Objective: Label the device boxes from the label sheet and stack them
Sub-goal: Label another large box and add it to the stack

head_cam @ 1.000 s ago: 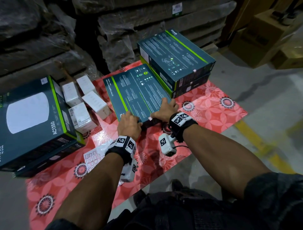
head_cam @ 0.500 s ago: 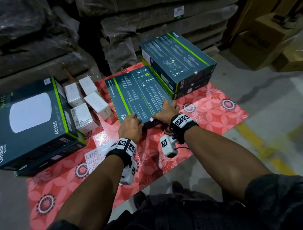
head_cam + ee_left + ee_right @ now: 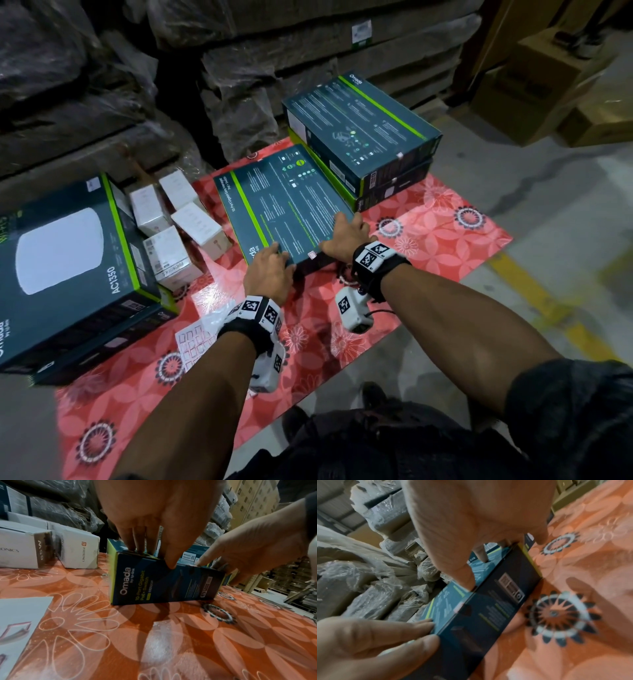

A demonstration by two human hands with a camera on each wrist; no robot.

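Observation:
A flat dark teal device box [image 3: 287, 205] lies on the red floral mat [image 3: 445, 233], back face up. My left hand [image 3: 270, 267] rests on its near left edge: straight fingers [image 3: 137, 540] on top, thumb against the front face. My right hand [image 3: 346, 233] lies over the near right corner, thumb on the top edge, fingers spread towards the right side. A small pale label [image 3: 312, 254] sits on the near edge between the hands. The label sheet [image 3: 195, 342] lies on the mat under my left forearm. Two more teal boxes [image 3: 359, 137] are stacked behind to the right.
A large AC1350 box stack [image 3: 68, 257] stands at the left, several small white boxes [image 3: 178, 219] beside it. Plastic-wrapped pallets [image 3: 239, 68] close off the back. Brown cartons [image 3: 548, 85] stand far right. Grey floor with a yellow line [image 3: 534, 298] lies right of the mat.
My left hand has slid forward from the box's near left corner onto its top edge. The right hand and the box have barely moved.

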